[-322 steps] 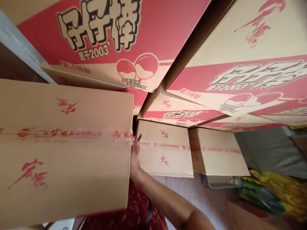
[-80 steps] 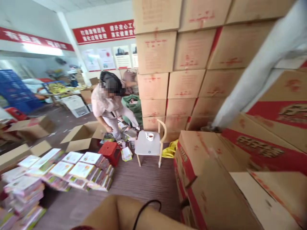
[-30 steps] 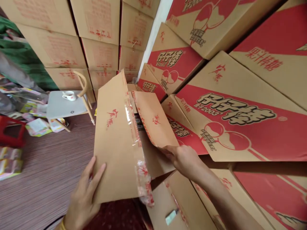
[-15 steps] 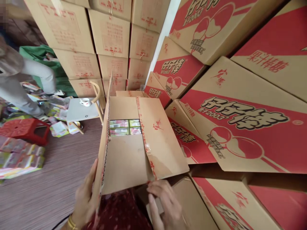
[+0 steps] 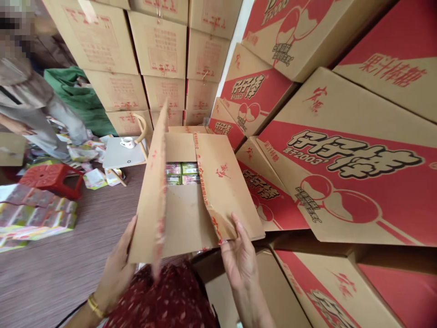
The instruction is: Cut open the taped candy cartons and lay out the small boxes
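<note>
An opened brown cardboard box (image 5: 184, 218) with red printing rests against my lap, its top flaps spread. Colourful packets (image 5: 182, 173) show inside at the far end. My left hand (image 5: 118, 269), a gold bracelet at the wrist, holds the left flap (image 5: 150, 200) from outside, with the thumb along its edge. My right hand (image 5: 241, 259) grips the near edge of the right flap (image 5: 227, 187), fingers pointing up.
Red-and-brown cartons (image 5: 344, 159) are stacked high on the right and plain brown cartons (image 5: 153, 50) behind. A grey chair (image 5: 124, 152) with a cup, a red stool (image 5: 51, 177), piles of packets (image 5: 34, 214) and another person (image 5: 30, 100) are to the left.
Earlier I carried a taped box, then set it down. In the last second both flaps have been pulled apart, and my right hand has risen to grip the right flap's edge.
</note>
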{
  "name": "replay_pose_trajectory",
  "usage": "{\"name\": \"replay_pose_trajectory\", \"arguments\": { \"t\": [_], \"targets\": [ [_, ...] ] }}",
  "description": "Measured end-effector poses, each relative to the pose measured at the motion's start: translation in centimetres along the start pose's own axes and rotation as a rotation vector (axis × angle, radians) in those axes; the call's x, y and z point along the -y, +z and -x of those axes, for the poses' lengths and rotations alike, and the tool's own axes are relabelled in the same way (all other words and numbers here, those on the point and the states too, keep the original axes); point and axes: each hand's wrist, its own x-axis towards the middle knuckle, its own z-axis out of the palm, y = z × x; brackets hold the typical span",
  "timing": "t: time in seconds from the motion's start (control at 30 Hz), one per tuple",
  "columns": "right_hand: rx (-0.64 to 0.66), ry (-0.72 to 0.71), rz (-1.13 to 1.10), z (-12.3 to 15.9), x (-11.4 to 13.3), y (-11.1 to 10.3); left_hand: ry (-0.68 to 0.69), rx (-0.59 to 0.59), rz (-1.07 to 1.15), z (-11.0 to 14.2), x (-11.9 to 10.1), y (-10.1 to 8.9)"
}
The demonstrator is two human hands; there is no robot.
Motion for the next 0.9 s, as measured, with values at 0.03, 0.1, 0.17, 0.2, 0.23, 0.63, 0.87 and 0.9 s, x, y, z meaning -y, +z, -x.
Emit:
{"name": "replay_pose_trajectory", "arguments": {
  "t": [0.03,0.1,0.17,0.2,0.23,0.63,0.87,0.9],
  "targets": [
    [-0.030,0.000,-0.018,-0.2,0.2,0.2,-0.047,0.084,-0.028,0.0,-0.6,-0.8],
    [-0.033,0.056,-0.031,-0.2,1.0,0.6,-0.200,0.291,-0.108,0.7,-1.5,-2.0],
    [0.015,0.097,0.008,-0.1,2.9,1.0,-0.315,0.462,-0.171,2.3,-2.4,-2.6],
    [0.034,0.041,0.036,-0.1,4.2,1.3,-0.321,0.518,-0.171,3.2,-3.1,-2.6],
    [0.043,-0.089,0.058,-0.2,5.5,1.6,-0.287,0.553,-0.144,4.0,-3.9,-2.6],
    [0.599,-0.548,1.144,-2.5,2.6,2.8,0.398,0.102,0.141,-6.5,-15.1,-8.9],
    [0.743,-0.834,1.612,-7.2,2.8,4.3,0.159,-0.464,0.618,-19.4,-14.8,-8.0],
    [0.777,-0.817,1.612,-7.5,2.7,4.8,0.104,-0.569,0.714,-21.6,-14.3,-8.1]
  ]
}}
